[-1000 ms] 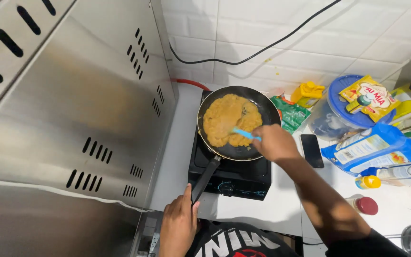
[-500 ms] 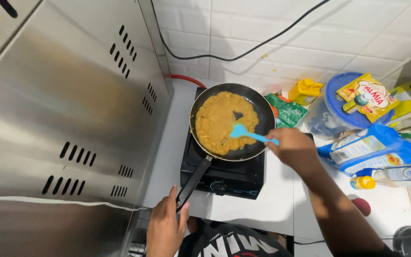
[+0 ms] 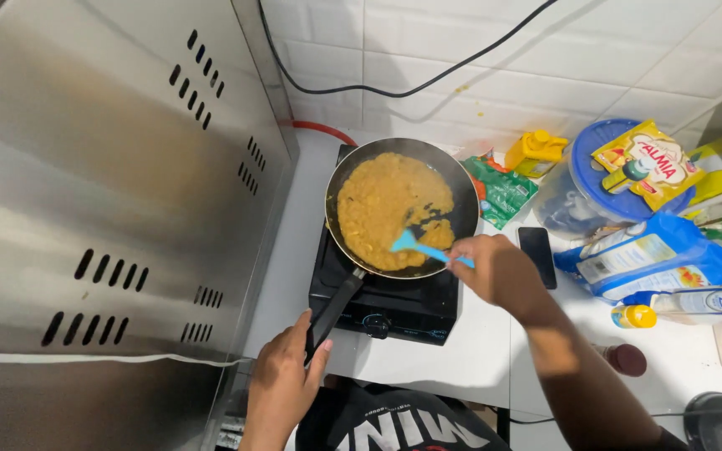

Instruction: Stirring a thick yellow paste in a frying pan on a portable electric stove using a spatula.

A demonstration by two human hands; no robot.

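Sitting on a small black stove (image 3: 394, 305), a dark frying pan (image 3: 461, 188) is filled with a yellowish mash (image 3: 382, 205). The pan's black handle (image 3: 333, 311) is gripped by the left hand (image 3: 282, 388), fingers closed round its end. A blue spatula (image 3: 422, 248) is held shut in the right hand (image 3: 495, 267), its blade pressed into the mash near the pan's right side. A black phone (image 3: 537, 255) is parked just beside that hand on the white bench (image 3: 470, 367), near some blue and yellow packets (image 3: 653, 259).

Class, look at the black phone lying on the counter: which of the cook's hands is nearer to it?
Right. The right hand, holding the blue spatula, sits just left of the phone; the left hand grips the pan handle, farther away.
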